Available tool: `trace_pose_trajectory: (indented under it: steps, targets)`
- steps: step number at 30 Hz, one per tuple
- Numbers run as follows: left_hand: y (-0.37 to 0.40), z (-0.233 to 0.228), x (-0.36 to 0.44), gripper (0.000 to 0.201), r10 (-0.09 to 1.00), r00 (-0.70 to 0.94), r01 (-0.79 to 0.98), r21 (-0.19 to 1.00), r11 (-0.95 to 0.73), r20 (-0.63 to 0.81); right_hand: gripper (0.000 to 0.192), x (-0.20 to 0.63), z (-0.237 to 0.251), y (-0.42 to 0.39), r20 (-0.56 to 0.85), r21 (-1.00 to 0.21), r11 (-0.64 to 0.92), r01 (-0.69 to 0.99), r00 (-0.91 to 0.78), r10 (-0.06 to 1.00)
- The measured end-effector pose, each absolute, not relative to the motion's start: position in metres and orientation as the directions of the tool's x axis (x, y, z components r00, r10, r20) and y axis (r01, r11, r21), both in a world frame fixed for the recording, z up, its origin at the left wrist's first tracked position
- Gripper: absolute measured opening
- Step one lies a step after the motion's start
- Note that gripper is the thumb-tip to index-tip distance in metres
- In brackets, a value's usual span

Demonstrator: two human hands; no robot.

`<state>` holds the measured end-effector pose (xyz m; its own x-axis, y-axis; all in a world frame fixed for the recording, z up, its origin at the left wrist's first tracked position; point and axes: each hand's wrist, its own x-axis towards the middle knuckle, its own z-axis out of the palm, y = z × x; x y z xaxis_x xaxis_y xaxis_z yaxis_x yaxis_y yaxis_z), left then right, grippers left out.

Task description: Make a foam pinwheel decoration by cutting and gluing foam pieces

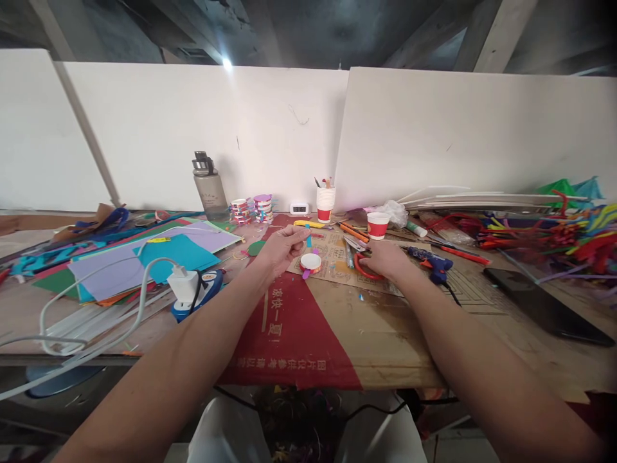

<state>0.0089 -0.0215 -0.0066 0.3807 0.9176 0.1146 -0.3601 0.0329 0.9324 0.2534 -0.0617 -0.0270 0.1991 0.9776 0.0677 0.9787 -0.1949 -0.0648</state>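
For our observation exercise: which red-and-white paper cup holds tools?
The tall stacked cup by the back board holds tools; the single cup nearer the right hand shows none.

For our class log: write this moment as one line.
left hand: pinching teal strip | right hand: on red scissors | between: white ring on cardboard

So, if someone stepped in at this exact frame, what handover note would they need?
Left hand: pinching a small teal strip above the white round piece.
Right hand: resting on the red-handled scissors, which lie on the cardboard mat.
Nearby: glue gun to the right, coloured sheets to the left.
Done: the round piece carries some coloured tabs.
Left: the strip is not yet on it.
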Motion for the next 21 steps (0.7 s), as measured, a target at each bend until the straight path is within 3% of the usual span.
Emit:
trace_pose_trajectory:
  steps: [6,13,15,18,19,21]
  targets:
    - [-0.022,-0.008,0.009,0.043,0.917,0.386,-0.334,0.942,0.038,0.100,0.040,0.254,-0.021,-0.065,0.040,-0.060,-0.142,0.988,0.144,0.989]
    - [-0.024,-0.004,0.007,0.038,0.948,0.308,-0.392,0.918,0.049,0.081,0.035,0.250,-0.021,-0.064,0.125,-0.270,-0.165,0.949,0.204,0.971]
    - [-0.023,-0.002,0.005,0.035,0.961,0.260,-0.425,0.904,0.032,0.088,0.039,0.245,-0.018,-0.066,0.183,-0.469,-0.060,0.881,0.164,0.970]
    - [-0.021,0.000,0.003,0.032,0.980,0.177,-0.474,0.881,-0.001,0.096,0.044,0.233,-0.016,-0.075,0.283,-0.792,0.207,0.574,0.045,0.958]
    - [-0.020,0.001,0.003,0.031,0.985,0.140,-0.492,0.871,-0.017,0.098,0.045,0.228,-0.016,-0.079,0.319,-0.824,0.278,0.494,0.000,0.948]
    - [-0.018,0.001,0.001,0.031,0.994,0.065,-0.529,0.848,-0.045,0.093,0.042,0.218,-0.015,-0.087,0.390,-0.769,0.385,0.510,-0.103,0.915]
